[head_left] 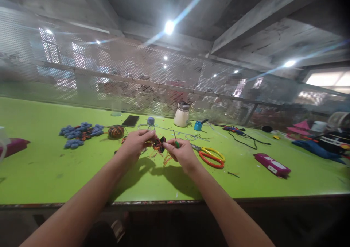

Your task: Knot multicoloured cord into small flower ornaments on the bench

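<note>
A small dark crocheted piece [158, 145] with orange and red yarn is held just above the green table between both hands. My left hand [136, 143] pinches its left side, fingers closed. My right hand [182, 155] is closed around a green-handled crochet hook [177, 144], its thumb and finger touching the piece's right side; the hook's shaft points up. Loose orange yarn ends [166, 161] hang below. A multicoloured yarn ball [116, 131] lies left of my left hand. Scissors [212, 157] with red and yellow handles rest just right of my right hand.
Blue crocheted pieces [75, 133] lie at the left. Farther back are a phone [130, 121], a blue ball [150, 120], a white jug [181, 116] and a blue pot [198, 126]. A purple box [272, 164] and a corded tool [233, 130] lie right. A perforated screen [153, 79] stands behind.
</note>
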`<state>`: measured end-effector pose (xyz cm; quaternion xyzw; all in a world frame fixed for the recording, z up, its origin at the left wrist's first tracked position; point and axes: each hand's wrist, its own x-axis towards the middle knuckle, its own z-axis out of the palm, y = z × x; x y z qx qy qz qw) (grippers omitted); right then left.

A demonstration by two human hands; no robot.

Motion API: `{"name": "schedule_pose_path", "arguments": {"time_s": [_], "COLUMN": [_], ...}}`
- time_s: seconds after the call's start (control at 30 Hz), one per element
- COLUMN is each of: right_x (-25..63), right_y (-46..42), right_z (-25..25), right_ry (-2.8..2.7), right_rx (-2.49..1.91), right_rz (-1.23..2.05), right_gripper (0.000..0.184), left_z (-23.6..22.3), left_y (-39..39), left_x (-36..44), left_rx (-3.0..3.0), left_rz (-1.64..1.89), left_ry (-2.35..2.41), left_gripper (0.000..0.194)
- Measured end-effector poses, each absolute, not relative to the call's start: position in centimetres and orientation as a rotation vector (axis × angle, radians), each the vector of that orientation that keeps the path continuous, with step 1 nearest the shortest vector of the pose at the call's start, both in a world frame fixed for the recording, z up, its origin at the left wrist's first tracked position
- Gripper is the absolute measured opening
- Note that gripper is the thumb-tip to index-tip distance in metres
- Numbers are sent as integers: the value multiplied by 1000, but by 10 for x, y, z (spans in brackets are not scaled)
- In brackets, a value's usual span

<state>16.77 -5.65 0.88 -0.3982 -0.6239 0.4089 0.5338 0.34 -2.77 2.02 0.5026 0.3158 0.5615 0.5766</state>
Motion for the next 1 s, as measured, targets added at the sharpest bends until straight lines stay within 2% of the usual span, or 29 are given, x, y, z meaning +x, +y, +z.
{"name": "schedule_pose_path", "arguments": {"time_s": [0.27, 0.43, 0.57, 0.63, 0.7, 0.83, 1.0], "right_x": [170, 170, 171, 171, 170, 169, 169], "right_y": [-55, -53, -52, -52, -52, -53, -54], "right_z": [9, 9, 8, 8, 7, 6, 8], "right_ry": [-1327, -1226, -1172, -1162, -1170, -1216, -1297], "right_rx": [-903, -881, -844, -839, -850, -868, -896], "right_rz": [1194, 1279, 1301, 1282, 1272, 1277, 1287], "right_gripper": [32, 34, 33, 33, 33, 33, 33], "left_z": [28, 26, 25, 27, 27, 20, 12], "left_y": [-27, -21, -23, -30, -37, -40, -28], "left_x": [-3, -9, -9, -3, 5, 16, 11], "left_rx": [882, 784, 766, 852, 1035, 1305, 1153], "left_rz": [1329, 1358, 1268, 1244, 1205, 1033, 1112], "left_ry": [616, 797, 957, 925, 796, 674, 728], "left_gripper": [13, 4, 21, 33, 37, 28, 19]}}
